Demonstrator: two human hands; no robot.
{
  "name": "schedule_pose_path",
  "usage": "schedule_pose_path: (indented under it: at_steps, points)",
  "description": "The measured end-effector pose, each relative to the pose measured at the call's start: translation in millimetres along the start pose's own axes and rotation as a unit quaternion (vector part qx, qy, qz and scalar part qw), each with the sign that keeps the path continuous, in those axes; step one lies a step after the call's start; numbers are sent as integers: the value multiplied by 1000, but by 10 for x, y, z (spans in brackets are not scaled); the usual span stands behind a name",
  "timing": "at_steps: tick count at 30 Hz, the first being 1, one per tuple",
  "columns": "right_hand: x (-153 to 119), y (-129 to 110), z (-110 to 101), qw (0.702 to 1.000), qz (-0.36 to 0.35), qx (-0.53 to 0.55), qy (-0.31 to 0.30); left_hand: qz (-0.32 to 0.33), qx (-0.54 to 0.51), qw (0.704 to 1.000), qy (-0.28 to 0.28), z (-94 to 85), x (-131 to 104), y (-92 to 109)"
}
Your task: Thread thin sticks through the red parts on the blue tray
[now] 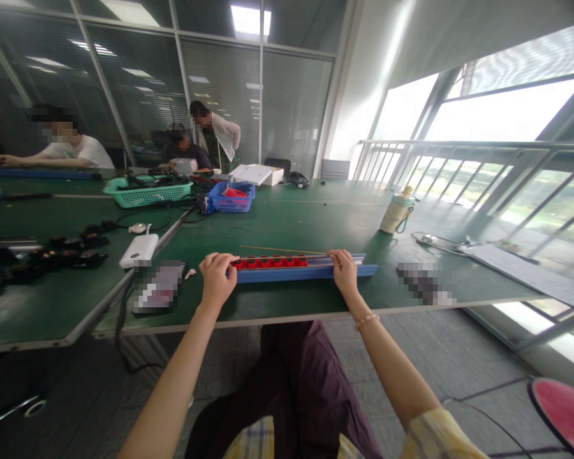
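Observation:
A long blue rail point(287, 275) lies across the green table near its front edge. In its channel, on the left and middle part, sits a row of several red pieces point(270, 262). My left hand point(217, 275) is closed round the rail's left end, fingertips at the first red piece. Further right, my right hand point(343, 269) grips the rail right of the red row, its fingers bent over the back edge. A thin yellowish stick point(277, 249) lies just behind the rail, its right end near my right fingertips.
A blurred phone point(160, 287), a white power bank point(139, 250) and a small earbud point(190, 274) lie left. Behind stand a green basket point(148, 194) and a blue basket point(232, 203). To the right are a bottle point(397, 212) and another phone point(423, 282). Several people sit or stand beyond.

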State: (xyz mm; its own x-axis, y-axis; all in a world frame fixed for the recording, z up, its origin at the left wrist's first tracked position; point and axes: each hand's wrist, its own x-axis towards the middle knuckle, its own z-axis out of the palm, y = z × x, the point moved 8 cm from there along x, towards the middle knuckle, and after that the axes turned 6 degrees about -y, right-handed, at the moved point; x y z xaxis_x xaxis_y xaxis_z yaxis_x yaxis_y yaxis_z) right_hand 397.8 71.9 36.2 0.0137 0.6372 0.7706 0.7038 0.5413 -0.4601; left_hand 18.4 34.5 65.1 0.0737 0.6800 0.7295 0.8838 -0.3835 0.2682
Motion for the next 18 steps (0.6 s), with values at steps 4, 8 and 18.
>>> schedule_pose_path:
  at_steps: [4, 8, 18]
  points:
    - [11, 0, 26, 1000, -6, -3, -5, 1, 2, 1000, -3, 11, 3, -2]
    - [10, -8, 41, 1000, -10, -4, -13, 5, 2, 1000, -1, 8, 3, 4]
    - [3, -16, 5, 1000, -9, 1, -4, 2, 3, 1000, -2, 9, 4, -5]
